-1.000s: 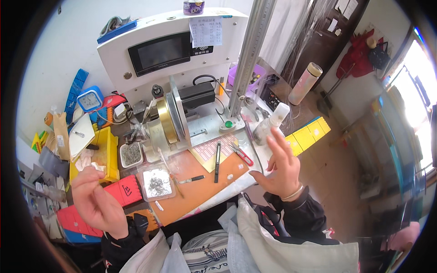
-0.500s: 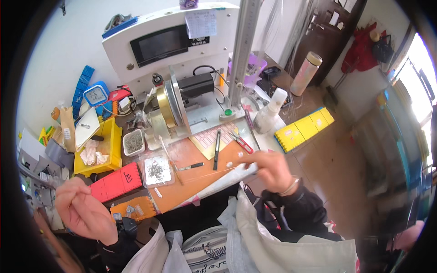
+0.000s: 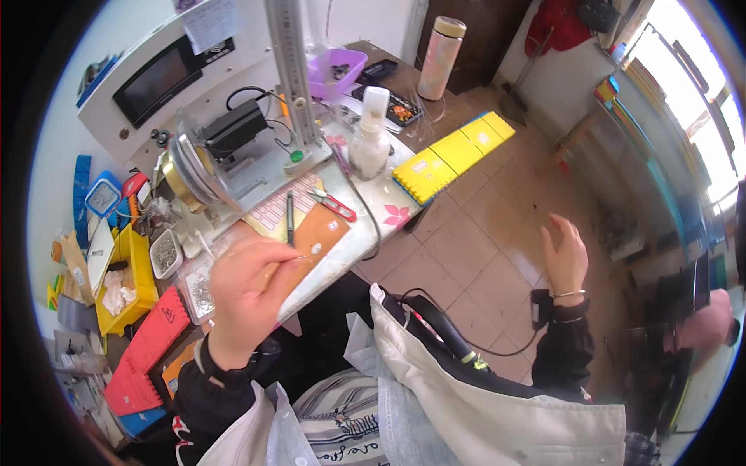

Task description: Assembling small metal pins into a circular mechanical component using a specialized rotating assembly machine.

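Note:
My left hand point(image 3: 252, 291) hovers over the near part of the bench, thumb and fingers pinched together. A faint thin strand seems to stick out at the fingertips, too fine to name. Under and beyond it lies an orange-brown mat point(image 3: 320, 231) with a slim dark tool point(image 3: 291, 219) and red-handled snips point(image 3: 336, 205). Out to the right, past the bench edge, my right hand point(image 3: 567, 252) is raised over the tiled floor. Its fingers are apart and hold nothing; a bracelet circles the wrist.
A machine with a brass-coloured wheel point(image 3: 180, 179) stands behind the mat. Left are a white tub point(image 3: 166, 255), a yellow bin point(image 3: 140, 299) and a red ridged strip point(image 3: 148, 353). Right are a white bottle point(image 3: 369, 151), a yellow strip point(image 3: 454, 155) and a tall flask point(image 3: 441, 58).
The view has swung right. My left hand has come from the far left to over the mat. My right hand has left the bench's front edge, moved out right and spread its fingers.

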A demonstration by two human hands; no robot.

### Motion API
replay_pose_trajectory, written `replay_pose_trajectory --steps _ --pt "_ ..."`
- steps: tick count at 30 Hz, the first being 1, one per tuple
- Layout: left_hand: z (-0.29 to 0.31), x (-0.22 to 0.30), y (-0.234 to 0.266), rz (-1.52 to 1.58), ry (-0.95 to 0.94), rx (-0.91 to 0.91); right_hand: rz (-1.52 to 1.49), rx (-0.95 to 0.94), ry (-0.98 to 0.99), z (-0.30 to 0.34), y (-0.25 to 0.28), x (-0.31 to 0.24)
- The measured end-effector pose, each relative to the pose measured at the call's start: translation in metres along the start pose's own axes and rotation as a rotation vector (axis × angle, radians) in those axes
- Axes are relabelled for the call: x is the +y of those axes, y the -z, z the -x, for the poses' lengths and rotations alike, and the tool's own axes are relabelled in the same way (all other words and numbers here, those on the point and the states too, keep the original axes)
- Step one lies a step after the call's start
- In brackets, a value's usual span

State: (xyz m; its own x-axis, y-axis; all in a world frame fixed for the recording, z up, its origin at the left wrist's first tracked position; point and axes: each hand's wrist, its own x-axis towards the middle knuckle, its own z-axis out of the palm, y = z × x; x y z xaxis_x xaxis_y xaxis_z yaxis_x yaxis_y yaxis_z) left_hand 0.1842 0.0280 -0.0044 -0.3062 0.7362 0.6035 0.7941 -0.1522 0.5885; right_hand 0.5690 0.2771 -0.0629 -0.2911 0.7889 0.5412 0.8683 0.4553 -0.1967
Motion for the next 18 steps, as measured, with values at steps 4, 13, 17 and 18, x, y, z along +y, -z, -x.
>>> replay_pose_trajectory --steps 4,13,17,18 --pt "-0.013 0.015 -0.055 0.007 -0.190 -0.114 -0.577 -0.119 0.217 -0.004 0.021 -0.134" --pt "-0.010 0.018 -0.084 0.067 -0.097 -0.175 -0.981 -0.222 0.392 0.012 -0.029 -0.180" --pt "-0.013 0.010 -0.096 0.166 -0.030 -0.253 -1.046 -0.264 0.381 0.007 -0.038 -0.170" --pt "-0.016 0.008 -0.101 0.169 -0.025 -0.258 -1.074 -0.274 0.370 0.007 -0.042 -0.166"
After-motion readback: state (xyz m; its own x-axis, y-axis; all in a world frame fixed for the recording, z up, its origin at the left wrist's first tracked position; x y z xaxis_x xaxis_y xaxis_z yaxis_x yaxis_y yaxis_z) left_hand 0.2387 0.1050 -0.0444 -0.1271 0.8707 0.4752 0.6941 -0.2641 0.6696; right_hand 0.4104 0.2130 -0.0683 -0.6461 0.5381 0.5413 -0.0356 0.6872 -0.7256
